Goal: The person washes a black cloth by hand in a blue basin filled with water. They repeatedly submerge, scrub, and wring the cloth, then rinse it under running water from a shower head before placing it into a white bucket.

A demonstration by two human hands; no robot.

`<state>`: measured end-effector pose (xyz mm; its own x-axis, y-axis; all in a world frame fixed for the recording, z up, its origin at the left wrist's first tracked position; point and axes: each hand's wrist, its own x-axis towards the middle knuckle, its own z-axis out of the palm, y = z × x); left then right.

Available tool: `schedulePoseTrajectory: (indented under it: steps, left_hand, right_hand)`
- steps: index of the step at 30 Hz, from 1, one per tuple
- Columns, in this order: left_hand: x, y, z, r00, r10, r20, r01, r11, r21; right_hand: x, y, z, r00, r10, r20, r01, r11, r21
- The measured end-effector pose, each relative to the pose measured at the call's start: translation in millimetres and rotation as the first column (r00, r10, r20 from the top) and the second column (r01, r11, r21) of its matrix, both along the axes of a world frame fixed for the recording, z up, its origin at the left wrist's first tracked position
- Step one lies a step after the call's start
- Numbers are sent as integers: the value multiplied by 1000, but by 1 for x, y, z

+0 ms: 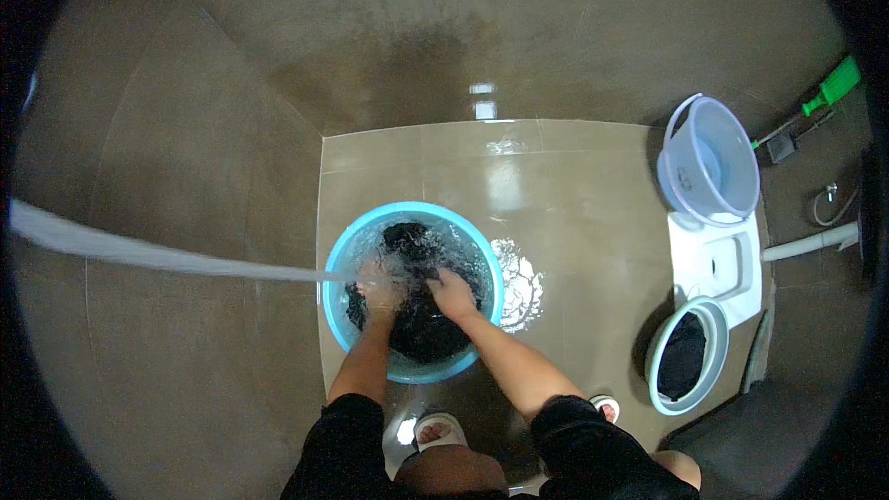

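A round light-blue basin (497,282) stands on the tiled floor in front of me. Black wet cloth (431,338), probably clothing, lies in splashing water inside it. From the left, a thick stream of water (213,266) shoots into the basin beside my left hand (378,289). Splashes blur that hand's fingers, so its grip cannot be made out. My right hand (451,293) is in the basin too, its fingers curled down into the black cloth and closed on it.
At the right, a pale lilac bucket (711,162) stands beside a white squat toilet (718,264). Nearer, a pale-blue basin (715,380) holds dark cloth (682,358). A green-headed brush (838,83) is by the wall. My sandalled feet (440,430) are below the large basin.
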<state>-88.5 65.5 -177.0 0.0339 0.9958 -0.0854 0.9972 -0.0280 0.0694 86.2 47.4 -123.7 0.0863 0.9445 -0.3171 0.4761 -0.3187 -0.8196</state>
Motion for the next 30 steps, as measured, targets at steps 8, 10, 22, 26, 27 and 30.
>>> schedulePoseTrajectory:
  steps: [8, 10, 22, 26, 27, 30]
  left_hand:
    - [-60, -10, 85, 383, 40, 923, -90, 996, -6]
    - [-78, -22, 138, 96, 126, 987, -92, 989, -117]
    - [-160, -48, 375, -92, -75, 993, -674, 739, -6]
    - [-144, -39, 383, 196, 167, 966, -571, 820, -26]
    - [-128, -27, 358, 310, 226, 923, -606, 795, 9]
    - [-79, 17, 294, 559, 207, 803, -276, 959, -56]
  right_hand:
    - [22, -89, 134, 999, -33, 28, 26, 972, 235]
    - [6, -115, 151, 994, 67, 87, -90, 948, 305]
    - [19, -143, 300, -171, -4, -985, -595, 798, 100]
    - [48, -95, 269, -200, -338, -920, -462, 860, -215]
    - [54, -75, 247, -248, -354, -902, -391, 888, -241]
    - [74, -30, 156, -77, -337, -938, -24, 942, -336]
